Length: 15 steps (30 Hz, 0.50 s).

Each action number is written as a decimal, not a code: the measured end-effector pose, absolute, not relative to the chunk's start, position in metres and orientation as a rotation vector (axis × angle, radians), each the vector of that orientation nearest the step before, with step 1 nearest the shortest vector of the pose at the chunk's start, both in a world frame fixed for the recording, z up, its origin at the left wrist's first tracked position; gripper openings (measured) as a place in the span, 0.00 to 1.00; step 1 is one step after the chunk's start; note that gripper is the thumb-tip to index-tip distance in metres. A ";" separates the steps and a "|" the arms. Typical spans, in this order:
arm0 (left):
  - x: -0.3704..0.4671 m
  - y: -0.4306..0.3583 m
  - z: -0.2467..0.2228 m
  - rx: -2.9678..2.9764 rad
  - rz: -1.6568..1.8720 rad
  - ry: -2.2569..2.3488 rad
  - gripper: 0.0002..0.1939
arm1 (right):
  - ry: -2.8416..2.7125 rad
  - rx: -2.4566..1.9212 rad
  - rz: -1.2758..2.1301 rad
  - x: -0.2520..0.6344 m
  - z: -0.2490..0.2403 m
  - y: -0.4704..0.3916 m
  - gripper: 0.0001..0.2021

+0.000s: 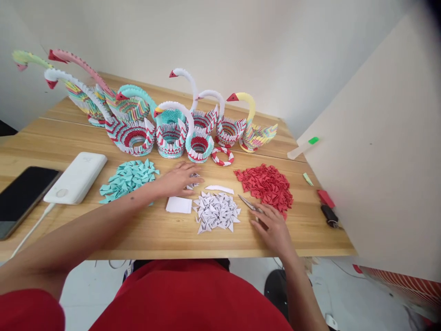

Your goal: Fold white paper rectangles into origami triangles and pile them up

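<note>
My left hand [178,179] lies with its fingers spread over a few small grey-white folded pieces [193,182]. My right hand [271,224] rests at the scissors [248,202], its fingers bent around the handle end. Between the hands is a heap of white folded paper pieces [217,210], with a curved white strip [219,189] behind it and a stack of white paper [178,205] to its left. A red heap [267,184] sits beyond my right hand. Turquoise pieces [129,178] lie left of my left hand, partly behind the forearm.
Several folded-paper swans [132,137] stand along the back of the wooden table [144,239], near a red-and-white ring [222,156]. A white power bank [76,178] and a phone [25,197] lie at left. A green-capped glue tube [303,147] and black object [330,216] are at right.
</note>
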<state>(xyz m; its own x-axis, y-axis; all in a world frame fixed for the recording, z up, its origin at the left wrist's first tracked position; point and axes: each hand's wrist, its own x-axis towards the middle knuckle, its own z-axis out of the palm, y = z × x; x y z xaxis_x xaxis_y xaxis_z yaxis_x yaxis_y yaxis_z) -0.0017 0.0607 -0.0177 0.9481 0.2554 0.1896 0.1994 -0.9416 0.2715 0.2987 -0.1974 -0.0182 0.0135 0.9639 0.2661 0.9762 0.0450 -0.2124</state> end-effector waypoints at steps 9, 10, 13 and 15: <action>0.001 0.067 -0.031 2.823 0.448 0.435 0.15 | -1.834 -2.140 -0.253 0.292 -0.027 -0.177 0.13; 0.002 0.068 -0.032 2.823 0.457 0.450 0.15 | -1.826 -2.125 -0.261 0.292 -0.025 -0.175 0.13; 0.004 0.071 -0.035 2.816 0.475 0.486 0.15 | -1.769 -2.056 -0.291 0.288 -0.019 -0.169 0.13; 0.005 0.072 -0.035 2.822 0.460 0.508 0.15 | -1.737 -2.005 -0.297 0.282 -0.014 -0.165 0.12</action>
<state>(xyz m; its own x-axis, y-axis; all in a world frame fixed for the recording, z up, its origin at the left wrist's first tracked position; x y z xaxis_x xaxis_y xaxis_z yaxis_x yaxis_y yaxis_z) 0.0048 0.0717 -0.0351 0.8901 0.3726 0.2623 0.2982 -0.9116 0.2830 0.2815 -0.1645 -0.0138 0.1761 0.8734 0.4541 0.9746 -0.0898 -0.2053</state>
